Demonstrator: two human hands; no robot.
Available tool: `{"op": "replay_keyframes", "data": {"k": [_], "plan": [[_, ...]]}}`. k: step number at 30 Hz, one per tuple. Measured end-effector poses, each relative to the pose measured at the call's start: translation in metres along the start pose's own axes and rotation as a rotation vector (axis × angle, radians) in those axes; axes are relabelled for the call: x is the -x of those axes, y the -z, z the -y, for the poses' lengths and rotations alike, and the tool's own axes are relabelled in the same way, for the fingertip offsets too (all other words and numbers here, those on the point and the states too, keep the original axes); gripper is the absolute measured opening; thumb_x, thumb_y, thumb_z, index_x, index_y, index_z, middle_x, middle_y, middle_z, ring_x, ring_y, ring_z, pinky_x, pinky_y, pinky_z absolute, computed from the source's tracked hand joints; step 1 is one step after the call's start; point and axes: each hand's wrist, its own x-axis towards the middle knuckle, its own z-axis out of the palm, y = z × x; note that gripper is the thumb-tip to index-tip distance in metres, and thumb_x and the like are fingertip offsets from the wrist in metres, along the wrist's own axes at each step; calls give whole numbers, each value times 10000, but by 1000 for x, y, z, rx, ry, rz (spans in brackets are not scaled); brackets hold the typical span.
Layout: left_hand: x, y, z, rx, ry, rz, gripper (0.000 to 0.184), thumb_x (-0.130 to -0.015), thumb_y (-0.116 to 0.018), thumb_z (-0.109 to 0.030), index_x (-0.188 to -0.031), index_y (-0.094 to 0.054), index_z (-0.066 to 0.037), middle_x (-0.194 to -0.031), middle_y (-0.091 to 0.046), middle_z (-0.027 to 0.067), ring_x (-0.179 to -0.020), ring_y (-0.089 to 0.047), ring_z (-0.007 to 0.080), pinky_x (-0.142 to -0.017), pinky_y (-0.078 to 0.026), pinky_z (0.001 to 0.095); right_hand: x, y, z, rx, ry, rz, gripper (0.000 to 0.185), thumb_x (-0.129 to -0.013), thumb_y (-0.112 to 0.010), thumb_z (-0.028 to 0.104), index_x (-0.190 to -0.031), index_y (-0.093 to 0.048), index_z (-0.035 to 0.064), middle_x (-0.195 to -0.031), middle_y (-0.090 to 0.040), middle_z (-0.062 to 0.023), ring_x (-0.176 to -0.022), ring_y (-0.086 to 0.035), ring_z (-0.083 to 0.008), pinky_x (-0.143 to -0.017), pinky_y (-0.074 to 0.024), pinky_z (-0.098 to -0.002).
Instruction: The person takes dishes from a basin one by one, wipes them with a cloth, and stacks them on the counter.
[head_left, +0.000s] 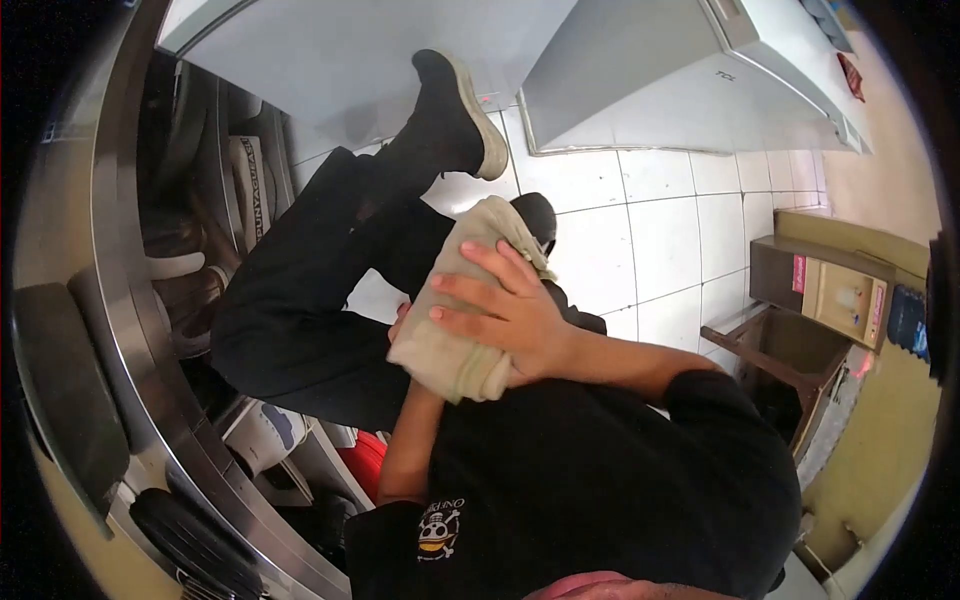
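A folded beige cloth point(447, 345) is held in front of my chest, above my bent legs. My right hand point(510, 315) lies over its top with the fingers spread and curved round it. The thumb side of that hand is at the cloth's lower edge. My left hand point(398, 325) holds the cloth from below and the left side. Only a small part of its fingers shows; the cloth hides the rest.
A metal counter edge point(130, 330) curves along the left, with shelves of items beneath it. White appliances point(640, 70) stand ahead on the tiled floor point(660, 240). A wooden cabinet point(775, 360) stands right. A red round item point(365, 465) lies near my left arm.
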Motion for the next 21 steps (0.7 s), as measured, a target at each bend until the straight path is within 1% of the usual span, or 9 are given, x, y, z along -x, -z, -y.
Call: {"op": "replay_keyframes", "data": {"k": [2,3,6,8,10,11,15,19,21], "plan": [[-59,60,-66,643,207,-662,328,-940,-530,-272,-955,-607,46,-872,-655,126,-846,-636,301,-843,-493,438,10,-20,-29,96,60,-52,397,-842,-573,255,-1229,-579,167,-1369,-511,-79,-1322,-403,-363,-1100,-267,-507],[-71,77,-69,642,216,-672,328,-940,-530,-272,-955,-607,46,-872,-655,126,-846,-636,301,-843,-493,438,15,-30,-48,97,68,-42,397,-842,-573,255,-1229,-579,167,-1369,-511,-79,-1322,-403,-363,-1100,-267,-507],[-90,115,-69,631,204,-244,345,-954,-496,-232,-857,-610,78,-687,-631,144,-673,-632,287,-746,-502,402,34,-46,-97,-364,-210,-470,397,-911,-548,153,-1293,-503,56,-1351,-506,-161,-1299,-435,-307,-1061,-350,-417],[-105,122,-77,693,285,-364,406,-968,-447,-230,-781,-596,97,-564,-577,155,-518,-583,281,-600,-479,357,64,-52,-123,-831,-1091,-239,356,-949,-521,215,-1255,-518,32,-1084,-547,-76,-985,-511,-143,-826,-440,-285],[-110,122,-75,780,306,-383,449,-974,-450,-278,-780,-599,98,-597,-590,159,-498,-573,285,-500,-435,328,113,-69,-154,-940,-1083,-114,467,-949,-554,286,-1333,-433,48,-1095,-535,-66,-1001,-501,-165,-868,-421,-316],[-109,118,-67,740,154,-410,478,-975,-462,-320,-742,-585,78,-578,-563,146,-476,-546,275,-487,-414,329,119,-72,-157,-1045,-1091,-209,541,-923,-552,231,-1397,-376,39,-1298,-507,-86,-1222,-460,-222,-1037,-355,-325],[-120,144,-62,879,-252,-119,561,-964,-494,-444,-637,-518,11,-569,-480,104,-485,-488,262,-493,-384,342,94,-13,-164,-1284,-1080,-837,419,-917,-588,211,-1271,-486,13,-1190,-595,-90,-1131,-549,-224,-1010,-405,-367],[-119,170,-42,645,-369,133,528,-972,-479,-451,-690,-523,-6,-846,-515,142,-802,-528,292,-706,-443,400,53,27,-119,-1031,-873,-803,432,-918,-586,220,-1273,-481,-3,-1191,-589,-100,-1115,-557,-226,-998,-412,-356],[-108,169,-47,679,-112,108,491,-977,-459,-448,-786,-546,-4,-979,-500,162,-936,-505,297,-825,-420,411,45,29,-99,-666,-1188,-246,472,-917,-593,222,-1298,-464,-23,-1212,-572,-107,-1136,-538,-210,-999,-399,-333]]}}
